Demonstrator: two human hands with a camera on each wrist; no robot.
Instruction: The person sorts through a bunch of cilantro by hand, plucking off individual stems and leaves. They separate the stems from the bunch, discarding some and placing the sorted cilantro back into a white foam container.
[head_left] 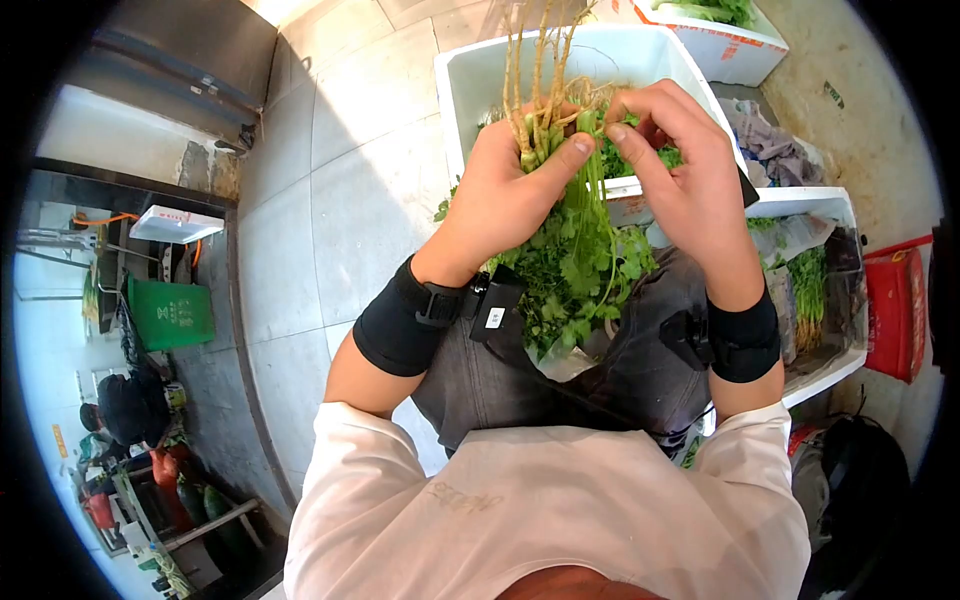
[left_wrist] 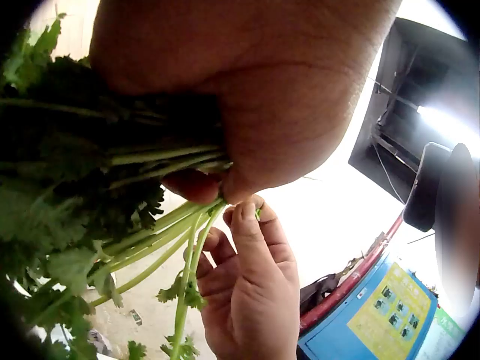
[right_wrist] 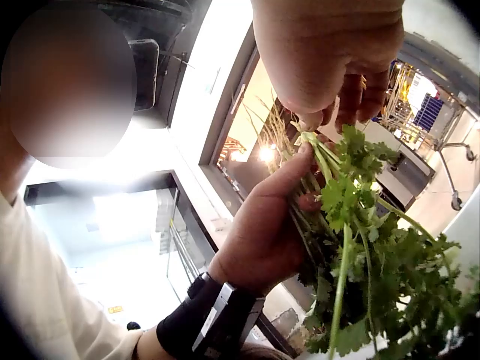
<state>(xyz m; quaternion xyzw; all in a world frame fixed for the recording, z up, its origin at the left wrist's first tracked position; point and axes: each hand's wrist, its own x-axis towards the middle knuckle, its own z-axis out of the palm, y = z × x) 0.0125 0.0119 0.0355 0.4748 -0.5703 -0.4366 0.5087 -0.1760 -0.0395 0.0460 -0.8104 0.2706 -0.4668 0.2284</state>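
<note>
The left hand (head_left: pixel 505 200) grips a bunch of leafy green herbs (head_left: pixel 575 265) around the stems, with the pale roots (head_left: pixel 540 80) pointing away from the body and the leaves hanging over the lap. Close against it, the right hand (head_left: pixel 690 165) has thumb and forefinger together at the stem bases. In the left wrist view the right hand (left_wrist: pixel 251 285) pinches at the stems (left_wrist: pixel 169 232) beside the left thumb. The right wrist view has the left hand (right_wrist: pixel 262 232) round the stems, its thumb by the root end; the right fingertips touch there.
A white foam box (head_left: pixel 455 110) with greens stands just ahead. Another foam box (head_left: pixel 850 290) holding greens is at the right, beside a red container (head_left: pixel 893 310). A third box (head_left: pixel 740 50) is at the top right. A green bin (head_left: pixel 170 312) stands far left.
</note>
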